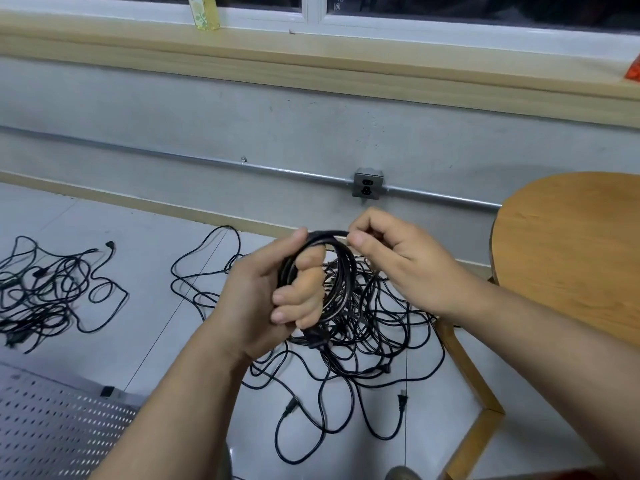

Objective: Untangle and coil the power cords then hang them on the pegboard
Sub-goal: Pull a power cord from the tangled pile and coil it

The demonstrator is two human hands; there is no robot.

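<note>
My left hand [273,292] grips a black coiled power cord [341,271], its fingers curled through the loops. My right hand [391,251] pinches the top strand of that coil between thumb and forefinger. Below both hands a big tangle of black cords [374,337] lies on the white floor, with loose plugs [401,403] at its near side. A second tangle of cords [45,289] lies on the floor at the left. The white perforated pegboard [52,427] lies flat at the bottom left.
A round wooden table [571,244] stands at the right, its wooden leg [474,393] reaching down beside the tangle. A grey wall with a metal conduit and a socket box [367,183] is ahead. A yellow bottle [204,12] stands on the window sill.
</note>
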